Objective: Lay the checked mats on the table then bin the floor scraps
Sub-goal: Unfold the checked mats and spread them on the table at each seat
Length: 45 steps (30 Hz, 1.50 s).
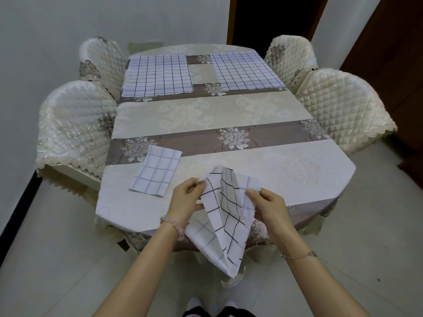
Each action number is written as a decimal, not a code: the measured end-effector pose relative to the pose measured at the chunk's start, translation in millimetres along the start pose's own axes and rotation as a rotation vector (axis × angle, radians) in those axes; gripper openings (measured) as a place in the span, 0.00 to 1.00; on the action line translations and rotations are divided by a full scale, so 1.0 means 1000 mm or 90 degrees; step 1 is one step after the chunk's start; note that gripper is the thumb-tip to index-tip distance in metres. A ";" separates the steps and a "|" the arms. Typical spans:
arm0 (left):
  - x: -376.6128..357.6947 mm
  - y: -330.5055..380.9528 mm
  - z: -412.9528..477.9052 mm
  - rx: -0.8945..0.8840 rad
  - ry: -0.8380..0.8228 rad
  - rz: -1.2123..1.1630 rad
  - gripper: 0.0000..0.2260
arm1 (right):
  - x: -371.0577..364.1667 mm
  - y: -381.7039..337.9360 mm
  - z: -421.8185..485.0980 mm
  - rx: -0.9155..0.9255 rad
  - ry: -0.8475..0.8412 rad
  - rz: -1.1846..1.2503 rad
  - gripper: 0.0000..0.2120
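A white checked mat (225, 216) hangs half unfolded over the table's near edge. My left hand (186, 197) pinches its upper left corner and my right hand (266, 202) pinches its upper right edge. Another checked mat (155, 171), still folded, lies on the table (286, 165) to the left of my hands. Two more checked mats lie flat at the far end: a far-left mat (158, 75) and a far-right mat (245, 70).
The table wears a beige and grey floral cloth. Quilted cream chairs stand on both sides: a near-left chair (73, 126), a far-left chair (100, 58), a near-right chair (341, 110) and a far-right chair (290, 56). Pale floor tiles (57, 248) surround the table. A dark doorway opens behind.
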<state>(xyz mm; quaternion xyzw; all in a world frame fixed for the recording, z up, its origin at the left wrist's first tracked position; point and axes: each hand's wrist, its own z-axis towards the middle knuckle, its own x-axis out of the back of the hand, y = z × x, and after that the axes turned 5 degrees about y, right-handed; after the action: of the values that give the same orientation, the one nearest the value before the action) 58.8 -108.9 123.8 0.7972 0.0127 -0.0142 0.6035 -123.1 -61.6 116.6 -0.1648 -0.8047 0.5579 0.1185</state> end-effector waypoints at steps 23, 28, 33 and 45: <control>0.075 0.016 0.062 0.066 0.080 -0.003 0.05 | 0.054 -0.020 0.088 -0.067 0.020 -0.040 0.11; 0.082 0.031 0.073 0.067 0.084 0.011 0.08 | 0.060 -0.042 0.116 -0.027 0.072 -0.062 0.15; 0.074 0.050 0.075 0.009 0.058 -0.042 0.08 | 0.050 -0.070 0.131 0.018 0.049 -0.043 0.08; 0.014 0.055 0.020 -0.078 -0.005 0.005 0.07 | -0.056 -0.062 0.022 -0.143 -0.234 0.109 0.36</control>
<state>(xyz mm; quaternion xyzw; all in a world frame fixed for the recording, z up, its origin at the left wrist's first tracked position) 74.7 -143.2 170.6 0.7587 0.0081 -0.0137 0.6513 -87.9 -123.2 166.8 -0.1398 -0.8528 0.4937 -0.0969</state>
